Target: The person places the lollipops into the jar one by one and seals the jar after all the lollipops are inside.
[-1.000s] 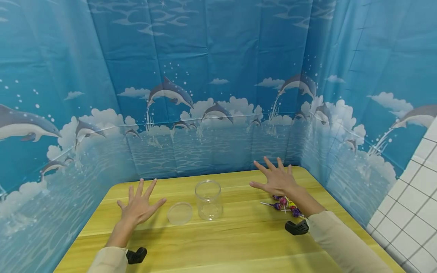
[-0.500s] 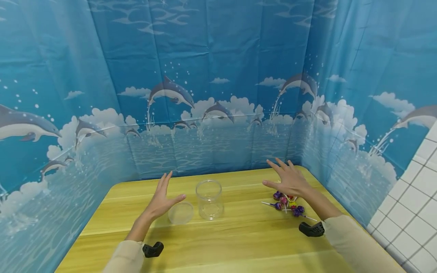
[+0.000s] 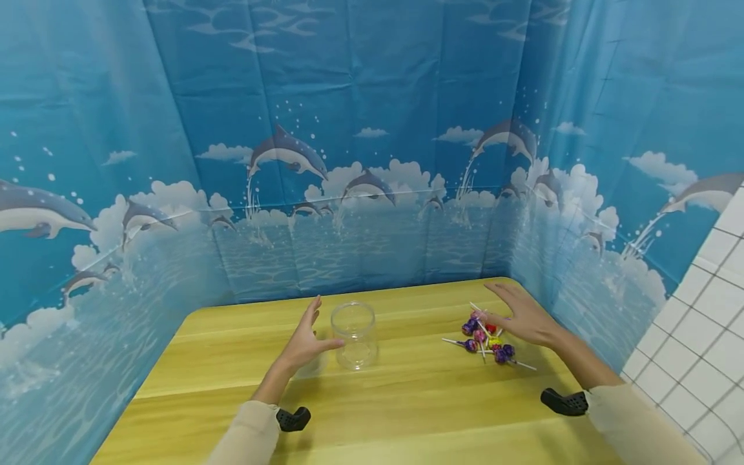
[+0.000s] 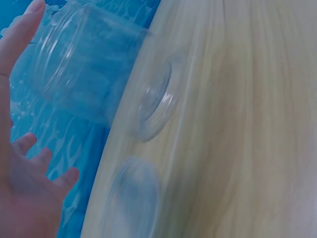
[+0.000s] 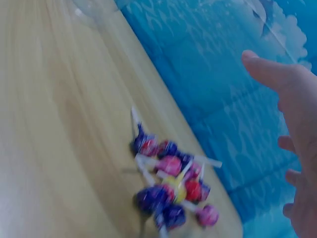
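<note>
A clear round jar (image 3: 356, 339) stands upright, its top uncovered, on the wooden table. My left hand (image 3: 305, 345) hovers just left of it, fingers extended and thumb pointing at the jar, holding nothing. Partly behind that hand lies a clear round lid (image 3: 314, 367), flat on the table; the left wrist view shows the lid (image 4: 132, 201) beside the jar (image 4: 94, 64). Several wrapped lollipops (image 3: 494, 342) lie in a loose pile at the right. Over the pile's right side, my right hand (image 3: 526, 316) is held with fingers extended and empty; in the right wrist view it stays apart from the lollipops (image 5: 171, 186).
The yellow wood-grain table (image 3: 383, 413) reaches back to a blue dolphin-print curtain (image 3: 372, 245), which also runs along the left and right. White tiles (image 3: 703, 329) show at the far right. A black device sits at each wrist.
My left hand has moved right, past the lid and up beside the jar. My right hand has shifted right, uncovering more of the lollipops. The jar and lollipops stay in place.
</note>
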A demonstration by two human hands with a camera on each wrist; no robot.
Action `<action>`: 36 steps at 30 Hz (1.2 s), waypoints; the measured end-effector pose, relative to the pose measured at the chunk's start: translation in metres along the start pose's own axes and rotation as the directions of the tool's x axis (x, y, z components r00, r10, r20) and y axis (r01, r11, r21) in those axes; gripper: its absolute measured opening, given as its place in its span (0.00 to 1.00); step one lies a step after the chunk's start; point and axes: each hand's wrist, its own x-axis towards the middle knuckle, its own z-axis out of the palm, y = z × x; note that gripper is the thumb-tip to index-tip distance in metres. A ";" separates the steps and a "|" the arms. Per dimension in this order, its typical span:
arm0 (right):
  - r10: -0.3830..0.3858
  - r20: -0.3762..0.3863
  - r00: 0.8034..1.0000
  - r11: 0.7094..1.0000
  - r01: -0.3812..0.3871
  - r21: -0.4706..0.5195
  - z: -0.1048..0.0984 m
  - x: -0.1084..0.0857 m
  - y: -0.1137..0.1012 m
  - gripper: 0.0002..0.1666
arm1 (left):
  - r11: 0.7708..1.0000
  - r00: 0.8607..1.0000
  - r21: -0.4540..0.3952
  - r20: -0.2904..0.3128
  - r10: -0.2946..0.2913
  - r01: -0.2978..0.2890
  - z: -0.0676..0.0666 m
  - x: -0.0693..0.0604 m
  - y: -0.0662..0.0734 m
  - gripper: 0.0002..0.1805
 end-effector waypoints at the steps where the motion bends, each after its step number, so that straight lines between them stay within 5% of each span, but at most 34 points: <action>1: -0.004 -0.004 1.000 1.000 0.004 0.009 0.001 -0.003 0.004 0.47 | 1.000 1.000 -0.025 0.001 -0.003 0.003 0.002 0.001 -0.001 0.65; 10: 0.077 0.003 0.997 0.990 -0.077 0.117 0.023 -0.043 0.038 0.44 | 0.981 1.000 -0.193 -0.008 -0.018 0.016 0.024 0.010 -0.012 0.66; 19: 0.211 0.193 0.958 0.924 -0.260 0.280 0.040 -0.077 0.074 0.38 | 0.968 0.996 -0.248 0.064 0.060 -0.042 0.043 0.021 -0.021 0.59; 27: 0.188 0.197 0.962 0.923 -0.242 0.300 0.048 -0.080 0.085 0.18 | 0.966 0.998 -0.256 0.047 0.048 -0.034 0.044 0.022 -0.026 0.49; 36: 0.151 0.187 0.971 0.890 -0.216 0.402 0.048 -0.080 0.085 0.15 | 0.975 0.997 -0.219 0.055 0.048 -0.035 0.041 0.020 -0.023 0.50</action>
